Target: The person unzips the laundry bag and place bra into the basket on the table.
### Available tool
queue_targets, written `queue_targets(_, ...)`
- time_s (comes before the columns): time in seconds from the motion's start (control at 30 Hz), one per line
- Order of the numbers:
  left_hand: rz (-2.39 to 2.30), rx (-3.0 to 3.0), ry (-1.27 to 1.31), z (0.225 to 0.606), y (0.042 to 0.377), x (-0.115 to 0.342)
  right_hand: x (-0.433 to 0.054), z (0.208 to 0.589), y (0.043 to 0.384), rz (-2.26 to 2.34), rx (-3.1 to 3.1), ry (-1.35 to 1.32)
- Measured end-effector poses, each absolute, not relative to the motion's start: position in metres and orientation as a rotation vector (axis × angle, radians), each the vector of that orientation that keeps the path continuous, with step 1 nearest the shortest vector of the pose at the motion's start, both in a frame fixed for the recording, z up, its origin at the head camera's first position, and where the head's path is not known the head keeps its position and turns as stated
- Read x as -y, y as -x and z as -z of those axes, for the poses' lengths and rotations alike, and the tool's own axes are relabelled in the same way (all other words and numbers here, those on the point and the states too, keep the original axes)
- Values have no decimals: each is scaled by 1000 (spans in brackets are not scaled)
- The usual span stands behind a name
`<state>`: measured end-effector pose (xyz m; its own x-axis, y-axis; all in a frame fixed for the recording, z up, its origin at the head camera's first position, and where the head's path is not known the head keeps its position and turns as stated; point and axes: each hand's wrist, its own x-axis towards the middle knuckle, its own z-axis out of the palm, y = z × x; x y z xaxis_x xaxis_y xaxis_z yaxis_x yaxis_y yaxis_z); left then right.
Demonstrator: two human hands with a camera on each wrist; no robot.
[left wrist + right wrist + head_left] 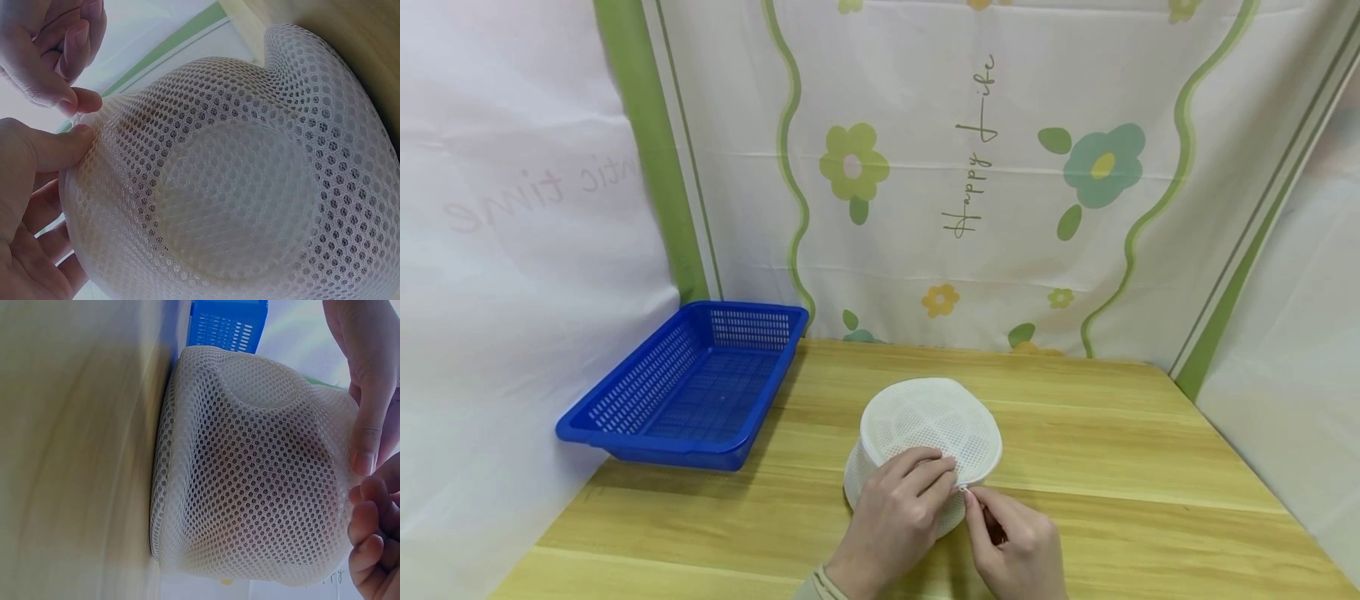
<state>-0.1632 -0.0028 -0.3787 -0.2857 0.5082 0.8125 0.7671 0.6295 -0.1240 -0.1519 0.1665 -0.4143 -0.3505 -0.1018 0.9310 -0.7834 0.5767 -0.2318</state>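
Your left hand (898,512) grips the white mesh bag (913,417) at its near top edge, thumb on the side, fingers over the top. Right thumb and forefinger pinch a small tab (962,487) on that rim; right hand (1018,542). Bag's standing on the table right in front of you: squat drum, round end facing up, central axis roughly upright. Your left hand blocks part of its near side. Blue basket (718,396) sits apart, back left. Surface is a wood-grain table (1150,467); printed white curtains (910,250) behind and both sides.
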Motion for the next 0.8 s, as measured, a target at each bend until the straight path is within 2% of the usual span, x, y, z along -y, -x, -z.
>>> queue_targets(0.8,341,1941,1003,378,163,3,-169,411,148,-858,1840,-554)
